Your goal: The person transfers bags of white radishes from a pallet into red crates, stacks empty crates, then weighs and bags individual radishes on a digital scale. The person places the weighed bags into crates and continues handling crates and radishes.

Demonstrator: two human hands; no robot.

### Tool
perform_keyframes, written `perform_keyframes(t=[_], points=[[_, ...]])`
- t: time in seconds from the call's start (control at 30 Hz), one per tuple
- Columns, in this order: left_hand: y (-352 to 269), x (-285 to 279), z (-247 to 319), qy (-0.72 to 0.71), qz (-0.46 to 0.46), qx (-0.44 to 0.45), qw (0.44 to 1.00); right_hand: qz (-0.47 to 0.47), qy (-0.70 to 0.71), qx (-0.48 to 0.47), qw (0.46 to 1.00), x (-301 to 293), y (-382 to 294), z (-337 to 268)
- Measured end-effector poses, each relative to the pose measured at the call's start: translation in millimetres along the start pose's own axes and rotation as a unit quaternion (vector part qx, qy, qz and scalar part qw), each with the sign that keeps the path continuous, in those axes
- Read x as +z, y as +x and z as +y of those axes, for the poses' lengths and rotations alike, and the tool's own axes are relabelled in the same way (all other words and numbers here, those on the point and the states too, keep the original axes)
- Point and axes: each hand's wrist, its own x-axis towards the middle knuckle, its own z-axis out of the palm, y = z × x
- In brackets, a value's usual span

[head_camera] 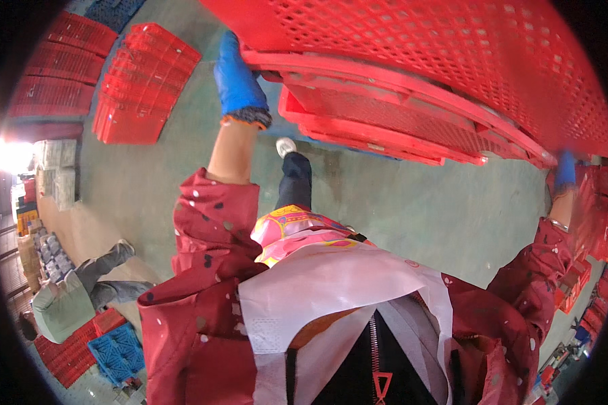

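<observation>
A large red plastic crate with mesh-like perforated walls fills the top right, close before me. My left hand, in a blue glove with a dark knitted cuff, grips the rim at its left end; the fingers are partly hidden behind the plastic. At the far right end, my right hand is on the same crate, also blue-gloved, blurred and mostly hidden. Beneath it, other red crates are stacked near the floor, over something blue.
Nested red crates stand left, beside more red stacks. Pale blocks or crates are farther left. Another person is at lower left, near a blue plastic pallet. More red crates line the right side.
</observation>
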Motion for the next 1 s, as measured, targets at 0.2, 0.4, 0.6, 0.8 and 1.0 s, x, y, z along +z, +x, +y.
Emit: perform_keyframes(t=[0.2,0.4,0.6,0.8,1.0], points=[[14.3,12.3,-1.8,-0.109,-0.007,-0.031,0.994,0.018,-0.036,0.034,0.999,0.6,-3.3,-0.1],[10.0,-12.0,-12.8,0.09,-0.101,0.01,0.991,0.019,-0.076,0.021,0.997,-2.1,-19.4,2.6],[13.7,-26.6,1.9,0.039,-0.142,-0.105,0.984,0.03,-0.083,0.012,0.996,3.6,-25.7,0.9],[-6.5,-22.3,2.5,0.08,-0.163,-0.05,0.982,0.035,-0.088,0.017,0.995,5.7,-34.5,-0.6],[-30.8,-32.0,-4.0,0.015,-0.073,-0.13,0.989,0.04,-0.087,0.028,0.995,8.5,-43.5,5.6]])
